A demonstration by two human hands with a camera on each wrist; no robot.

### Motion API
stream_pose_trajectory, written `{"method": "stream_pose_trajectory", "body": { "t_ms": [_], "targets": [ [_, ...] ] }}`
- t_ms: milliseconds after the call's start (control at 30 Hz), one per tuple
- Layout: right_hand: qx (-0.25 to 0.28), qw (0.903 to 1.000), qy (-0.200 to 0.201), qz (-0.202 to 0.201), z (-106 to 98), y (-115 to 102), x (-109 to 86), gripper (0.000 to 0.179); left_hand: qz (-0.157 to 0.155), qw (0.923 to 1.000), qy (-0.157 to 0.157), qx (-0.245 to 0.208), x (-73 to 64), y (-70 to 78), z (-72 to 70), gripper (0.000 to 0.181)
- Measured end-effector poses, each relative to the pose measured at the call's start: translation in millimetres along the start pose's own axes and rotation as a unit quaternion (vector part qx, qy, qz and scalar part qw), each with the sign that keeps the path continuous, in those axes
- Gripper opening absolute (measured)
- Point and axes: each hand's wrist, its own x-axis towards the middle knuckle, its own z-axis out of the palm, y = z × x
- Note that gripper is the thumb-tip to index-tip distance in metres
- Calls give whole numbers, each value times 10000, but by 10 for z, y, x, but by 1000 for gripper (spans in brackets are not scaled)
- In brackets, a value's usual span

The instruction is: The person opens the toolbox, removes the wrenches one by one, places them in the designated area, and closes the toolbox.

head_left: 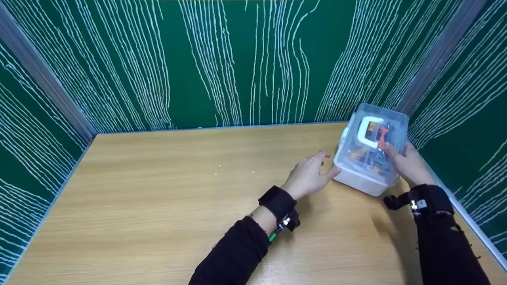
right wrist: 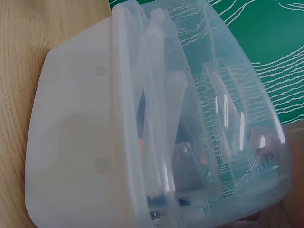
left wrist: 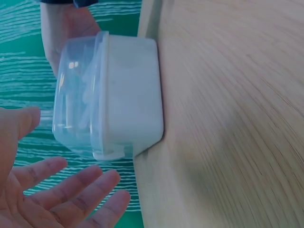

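Observation:
A storage box with a whitish base and a clear lid stands at the right of the table, set at an angle. Its lid carries a white handle. An orange piece and other small coloured items show through the plastic. My right hand grips the box by its right side, thumb over the lid; its other fingers are mostly hidden. Just off the near left corner is my left hand, its fingers extended and spread. In the left wrist view, that hand holds nothing.
Green walls with white wavy lines enclose the wooden table at the back and sides. Several tiny white specks lie mid-table. The box stands near the back right corner post.

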Motion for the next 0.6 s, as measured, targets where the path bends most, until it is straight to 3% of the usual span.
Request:
{"method": "stream_pose_trajectory", "body": {
  "t_ms": [300,467,600],
  "targets": [
    [180,9996,-113,169,-28,-16,-30,104,48,9999,100,-92,56,80,114,51],
    [-41,9995,-241,194,42,-68,-60,105,192,9994,264,-61,85,108,147,50],
    [-325,9980,-443,321,126,-138,-89,110,128,9988,456,-87,97,85,133,54]
  ]
}}
